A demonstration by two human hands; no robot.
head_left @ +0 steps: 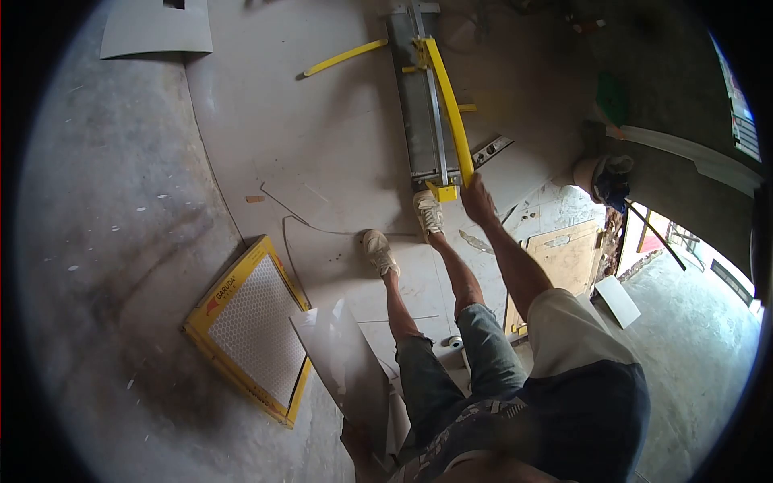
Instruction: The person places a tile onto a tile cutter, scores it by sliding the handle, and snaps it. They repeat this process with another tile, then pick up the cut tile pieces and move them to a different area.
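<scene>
My right hand (479, 200) is wrapped round the end of the long yellow handle of a tile cutter (419, 121). The cutter lies on the floor ahead, with a metal rail and a dark bed. A yellow support arm sticks out on its left side. At the bottom edge, my left hand (357, 445) is at the lower edge of a grey tile piece (342, 362), which it holds tilted beside my left leg. The tile hides most of its fingers. My left shoe is on the floor, and my right shoe is at the cutter's near end.
A yellow-edged box of tiles (241, 338) lies on the floor to the left. A spirit level (491, 150) is beside the cutter. A bucket (592, 175) stands at the right, near a wooden board (561, 256). Another tile (157, 28) lies at upper left.
</scene>
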